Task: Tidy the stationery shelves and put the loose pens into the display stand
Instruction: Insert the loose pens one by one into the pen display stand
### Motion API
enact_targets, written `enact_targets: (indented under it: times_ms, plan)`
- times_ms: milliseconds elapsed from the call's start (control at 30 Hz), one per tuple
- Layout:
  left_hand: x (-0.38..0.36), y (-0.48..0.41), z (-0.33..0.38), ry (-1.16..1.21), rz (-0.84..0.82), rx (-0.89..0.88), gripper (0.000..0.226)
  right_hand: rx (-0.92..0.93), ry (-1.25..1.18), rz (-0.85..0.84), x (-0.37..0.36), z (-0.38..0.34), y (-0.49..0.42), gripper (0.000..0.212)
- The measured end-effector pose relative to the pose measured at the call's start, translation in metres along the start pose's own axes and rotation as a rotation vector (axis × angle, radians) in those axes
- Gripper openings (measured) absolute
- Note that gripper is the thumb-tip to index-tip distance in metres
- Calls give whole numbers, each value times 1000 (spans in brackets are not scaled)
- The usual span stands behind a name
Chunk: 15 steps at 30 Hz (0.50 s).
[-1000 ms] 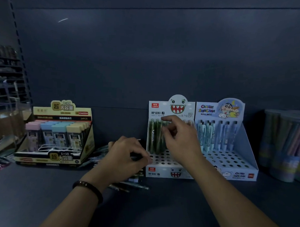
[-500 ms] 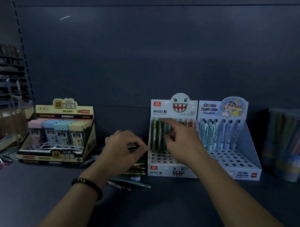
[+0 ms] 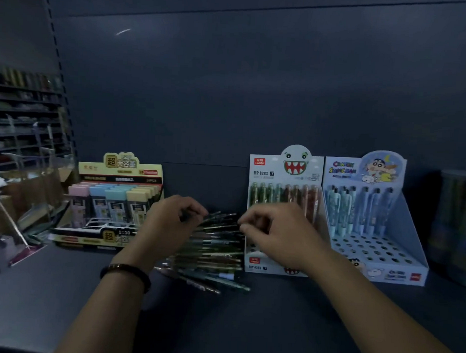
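The monster-face display stand (image 3: pixel 286 175) is taken as landmark; it stands on the shelf (image 3: pixel 274 323) with one back row filled by upright pens, green at its left and reddish at its right, while the perforated tiers in front, as far as they are seen past the right hand, are unfilled. The task is therefore judged to be at an early to middle stage: one row is stocked and a large heap remains to be sorted. The loose pens (image 3: pixel 213 249) lie in a pile on the shelf just left of the stand, touching or nearly touching its left wall. Their long axes run roughly parallel to the shelf edge, towards the stand; the lowest few are skewed, their stand-side ends dropping towards the viewer. Which end is the tip cannot be told. The left hand (image 3: pixel 169 224) is curled over the top of the pile, fingers pinched on a pen shaft. The right hand (image 3: pixel 275 230) is held in front of the stand, fingers bent narrowly at the pens' near ends; whether a pen is gripped cannot be told.
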<state>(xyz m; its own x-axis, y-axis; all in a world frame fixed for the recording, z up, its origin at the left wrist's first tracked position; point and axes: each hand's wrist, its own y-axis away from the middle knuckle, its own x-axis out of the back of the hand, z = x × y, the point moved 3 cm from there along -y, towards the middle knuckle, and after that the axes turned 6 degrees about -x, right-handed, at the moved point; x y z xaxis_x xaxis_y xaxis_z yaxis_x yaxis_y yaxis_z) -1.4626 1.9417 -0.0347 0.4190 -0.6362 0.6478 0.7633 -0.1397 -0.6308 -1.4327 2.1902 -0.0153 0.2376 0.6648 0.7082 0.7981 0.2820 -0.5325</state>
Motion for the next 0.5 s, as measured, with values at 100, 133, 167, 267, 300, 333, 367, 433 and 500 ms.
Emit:
enact_targets:
  times_ms: [100, 133, 167, 267, 300, 333, 367, 433, 500]
  plan:
    - [2, 0, -2, -25, 10, 16, 23, 35, 112, -208, -10, -12, 4, 18]
    - [0, 0, -1, -26, 3, 18, 23, 46, 171, -262, -11, -16, 5, 23]
    - [-2, 0, 1, -25, -11, 16, 23, 57, 221, -303, -11, -18, 6, 27]
    - [-9, 0, 3, -20, -56, -2, 23, 63, 285, -357, -12, -23, 7, 32]
    - [-10, -1, 3, -15, -59, -8, 23, 62, 300, -364, -12, -24, 8, 33]
    - [-11, -1, 4, -12, -55, -15, 22, 64, 320, -373, -13, -24, 8, 32]
    - [-12, -1, 5, -10, -46, -19, 22, 64, 340, -385, -15, -24, 8, 30]
    - [-11, -1, 5, 7, -33, -26, 21, 46, 344, -411, -18, -24, 7, 27]
    - [-12, 0, 4, 22, -23, -31, 21, 27, 323, -421, -20, -21, 6, 23]
